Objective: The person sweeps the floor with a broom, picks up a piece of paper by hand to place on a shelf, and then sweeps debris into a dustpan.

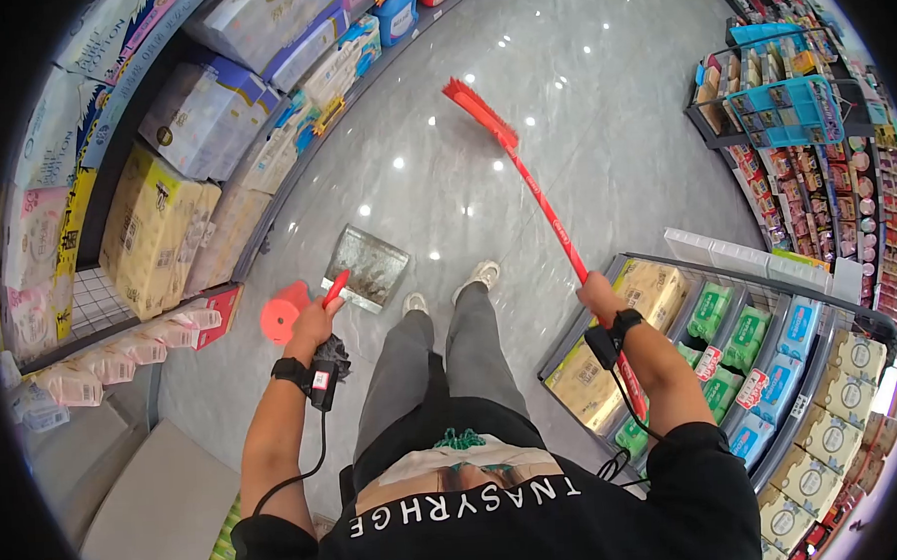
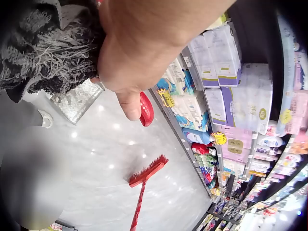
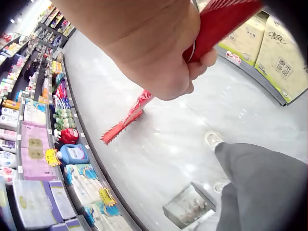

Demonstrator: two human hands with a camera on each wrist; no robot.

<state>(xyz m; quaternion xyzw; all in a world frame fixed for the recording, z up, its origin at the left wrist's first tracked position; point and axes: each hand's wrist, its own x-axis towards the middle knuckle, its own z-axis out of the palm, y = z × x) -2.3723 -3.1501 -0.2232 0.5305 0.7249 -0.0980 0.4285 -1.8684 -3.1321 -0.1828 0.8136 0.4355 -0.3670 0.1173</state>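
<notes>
My right hand (image 1: 601, 298) grips the red handle of a long broom (image 1: 545, 206). The broom's head (image 2: 148, 171) with red bristles lies out on the floor ahead, to the left of that hand. In my left hand (image 1: 313, 321) is a red handle (image 2: 146, 110), its rounded end poking out past the thumb. Grey-black shaggy strands (image 2: 48, 53) hang beside this hand; I cannot tell whether they belong to the handle. A metal dustpan (image 1: 368, 266) with dark dirt in it sits on the floor just beyond the left hand, in front of my feet.
Shelves of packaged tissue (image 1: 201, 116) run along the left. A red round stool (image 1: 282, 315) stands beside the left hand. At the right is a low display rack (image 1: 706, 339) of tissue packs, with a blue basket (image 1: 786, 110) farther back. Grey glossy floor (image 1: 393, 147) lies ahead.
</notes>
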